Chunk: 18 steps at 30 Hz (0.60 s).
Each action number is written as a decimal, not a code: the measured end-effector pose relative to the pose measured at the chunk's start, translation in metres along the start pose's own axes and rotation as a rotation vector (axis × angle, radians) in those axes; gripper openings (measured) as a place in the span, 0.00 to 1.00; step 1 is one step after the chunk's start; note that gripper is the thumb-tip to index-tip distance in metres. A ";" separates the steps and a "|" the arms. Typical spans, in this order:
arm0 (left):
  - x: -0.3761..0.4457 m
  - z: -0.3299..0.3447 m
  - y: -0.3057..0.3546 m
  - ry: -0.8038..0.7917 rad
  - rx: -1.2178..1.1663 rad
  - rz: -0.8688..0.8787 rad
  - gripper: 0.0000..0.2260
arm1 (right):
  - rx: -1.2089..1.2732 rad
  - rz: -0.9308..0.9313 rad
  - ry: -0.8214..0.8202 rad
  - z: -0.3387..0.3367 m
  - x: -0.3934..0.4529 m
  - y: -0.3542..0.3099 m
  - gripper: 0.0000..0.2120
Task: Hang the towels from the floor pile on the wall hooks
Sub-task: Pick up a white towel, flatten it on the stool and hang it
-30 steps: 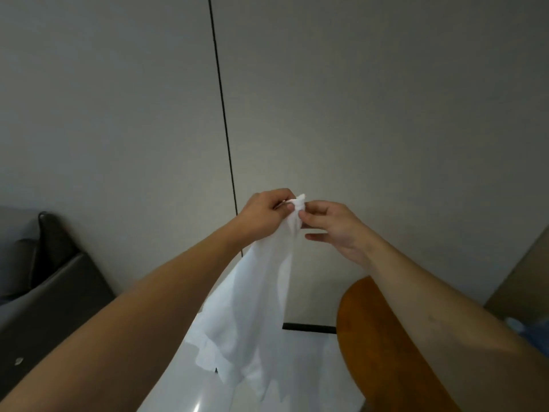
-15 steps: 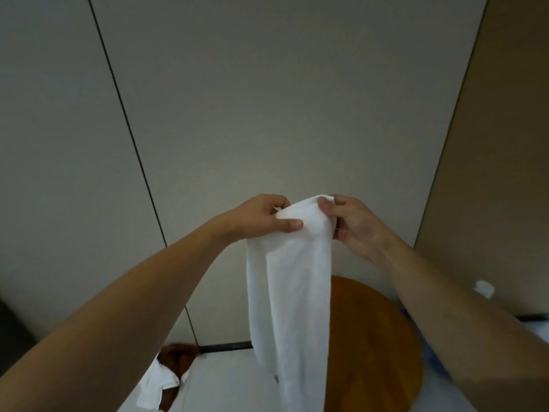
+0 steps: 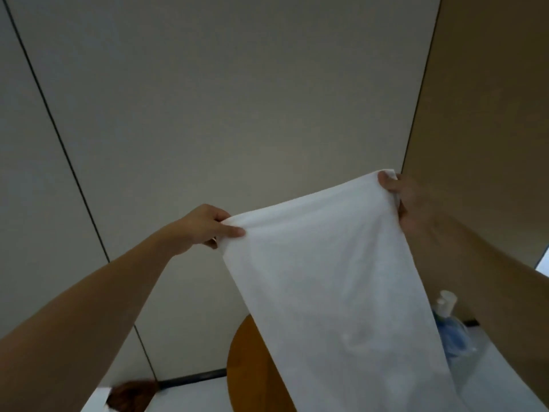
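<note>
Two bare forearms reach up and forward from the bottom corners, holding a white towel (image 3: 326,278) spread wide in front of a plain grey wall (image 3: 222,99). The left hand (image 3: 205,228) grips the towel's upper left corner, thumb on the near face and fingers curled behind the cloth. The right hand (image 3: 411,203) grips the upper right corner, held higher, with the thumb pressed over the top edge; its other fingers are hidden behind the towel. The top edge runs taut and slanted between the two hands, rising to the right. From there the towel hangs down in a broad sheet that leaves the picture at the bottom right, so its lower end is cut off.

The wall panel ahead is bare and flat, bounded by a thin dark seam (image 3: 74,185) on the left and a corner on the right, where a tan wall (image 3: 490,114) begins. There is open wall above and between the hands.

Below, a round wooden table (image 3: 252,367) shows to the left of the towel; most of its top is covered from view by the cloth. To the right of the towel, something blue with a pale cap, perhaps a bottle (image 3: 451,331), is blurred and partly hidden. At the lower left, on the pale floor (image 3: 193,396) by a dark baseboard (image 3: 190,379), lies a reddish-brown cloth (image 3: 130,395) beside a white edge, both cut off by the left forearm.
</note>
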State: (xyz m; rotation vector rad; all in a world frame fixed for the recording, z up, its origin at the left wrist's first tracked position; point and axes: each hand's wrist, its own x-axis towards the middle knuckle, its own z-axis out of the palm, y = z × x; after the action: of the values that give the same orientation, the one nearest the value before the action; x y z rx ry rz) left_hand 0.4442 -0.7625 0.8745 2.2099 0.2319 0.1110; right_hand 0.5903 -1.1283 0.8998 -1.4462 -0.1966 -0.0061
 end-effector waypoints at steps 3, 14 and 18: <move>0.046 -0.007 -0.007 0.150 -0.207 0.017 0.09 | -0.178 -0.047 0.032 0.002 0.044 0.003 0.14; 0.200 -0.045 0.020 0.538 -0.596 0.084 0.06 | -0.095 -0.120 0.066 0.062 0.180 -0.023 0.03; 0.227 -0.059 0.034 0.595 -0.630 0.180 0.03 | -0.008 -0.119 0.031 0.075 0.207 -0.026 0.03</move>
State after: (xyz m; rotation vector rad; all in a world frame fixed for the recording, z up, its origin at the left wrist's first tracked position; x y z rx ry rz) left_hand 0.6610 -0.6899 0.9361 1.5174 0.2749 0.8298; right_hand 0.7808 -1.0343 0.9619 -1.4395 -0.2574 -0.1268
